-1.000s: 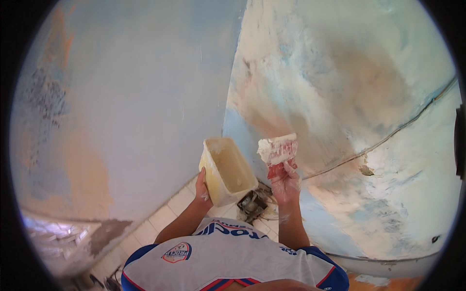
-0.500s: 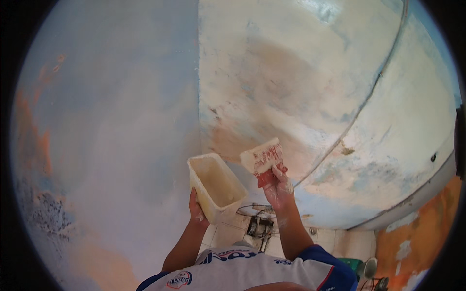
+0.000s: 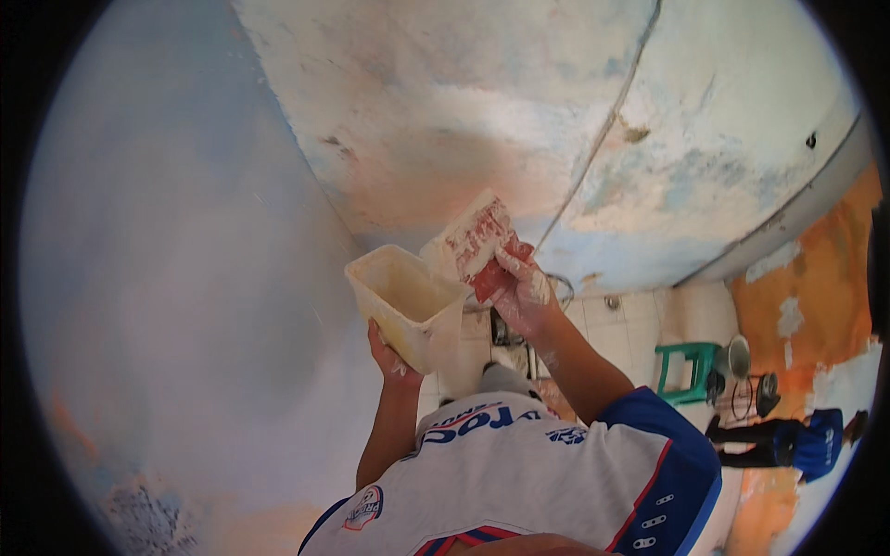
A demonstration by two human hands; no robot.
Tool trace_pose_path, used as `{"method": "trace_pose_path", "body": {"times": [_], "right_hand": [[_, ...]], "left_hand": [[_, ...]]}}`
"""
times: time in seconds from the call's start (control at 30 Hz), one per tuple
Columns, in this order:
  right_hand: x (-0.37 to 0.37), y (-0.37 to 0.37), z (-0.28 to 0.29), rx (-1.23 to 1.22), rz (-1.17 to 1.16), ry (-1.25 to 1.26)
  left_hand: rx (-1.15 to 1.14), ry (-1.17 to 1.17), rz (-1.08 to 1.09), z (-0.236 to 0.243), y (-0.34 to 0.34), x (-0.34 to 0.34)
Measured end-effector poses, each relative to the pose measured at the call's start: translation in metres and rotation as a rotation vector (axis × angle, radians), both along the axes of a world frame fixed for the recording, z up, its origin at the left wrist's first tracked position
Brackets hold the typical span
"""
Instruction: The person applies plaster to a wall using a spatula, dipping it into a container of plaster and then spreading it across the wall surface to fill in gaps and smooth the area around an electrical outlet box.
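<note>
Toward nine o'clock a smooth blue-grey wall (image 3: pixel 185 232) is filling the view, with a dark speckled patch (image 3: pixel 148 519) showing near eight o'clock. Just off centre toward seven o'clock, the left hand (image 3: pixel 394 360) is supporting the tub (image 3: pixel 436 343); its thumb is pressing up along the outer side, while its other fingers are mostly hiding, so I cannot tell how they are curling. The tub is sitting near the centre toward eight o'clock, tilting, its rectangular mouth facing upward. Its walls are looking cream and slightly translucent, yellower on the left side, with whitish smears lining the rim.

At twelve o'clock a patchy cream, brown and bluish wall (image 3: pixel 445 111) is rising. Near the centre toward one o'clock, the scraper (image 3: pixel 477 236) is slanting close to the tub's right rim; I cannot tell whether they are touching. Its red face is showing through streaks of thick cream paste, heaviest along the edges. Toward three o'clock the right hand (image 3: pixel 524 287), paste-spattered, is closing firmly around the scraper's red lower part, thumb lying across the front.

Toward four o'clock a green stool (image 3: pixel 686 371) is standing near a grey bucket (image 3: pixel 737 357), and farther out a person in blue (image 3: pixel 820 445) is appearing sideways.
</note>
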State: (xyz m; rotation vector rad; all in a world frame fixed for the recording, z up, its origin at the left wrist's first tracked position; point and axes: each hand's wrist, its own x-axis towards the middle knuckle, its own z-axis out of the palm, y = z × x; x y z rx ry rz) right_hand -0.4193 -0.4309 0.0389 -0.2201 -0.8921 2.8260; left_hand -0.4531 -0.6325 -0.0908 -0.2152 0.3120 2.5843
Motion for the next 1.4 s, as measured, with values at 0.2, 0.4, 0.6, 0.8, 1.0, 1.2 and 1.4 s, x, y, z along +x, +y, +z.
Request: {"method": "trace_pose_path", "body": {"times": [0.2, 0.4, 0.6, 0.8, 1.0, 1.2, 1.4], "right_hand": [[0.025, 0.028, -0.039, -0.015, -0.220, -0.041], [0.045, 0.025, -0.026, 0.102, -0.224, -0.009], [0.031, 0.020, -0.025, 0.035, -0.022, -0.076], [-0.023, 0.028, -0.038, -0.051, 0.080, -0.124], [-0.061, 0.019, -0.050, -0.052, 0.216, -0.158], [-0.072, 0.021, -0.052, -0.077, 0.235, -0.199], [-0.065, 0.035, -0.072, -0.045, 0.374, 0.021]], "left_hand": [[0.065, -0.078, -0.123, -0.023, 0.014, 0.007], [0.017, -0.173, -0.106, -0.033, 0.012, 0.010], [0.021, -0.145, -0.022, -0.019, 0.009, 0.022], [-0.053, -0.230, 0.159, -0.028, 0.001, 0.034], [-0.067, -0.252, 0.235, -0.031, 0.005, 0.031], [-0.119, -0.217, 0.352, -0.030, 0.009, 0.027], [-0.083, -0.217, 0.263, -0.024, 0.004, 0.010]]}}
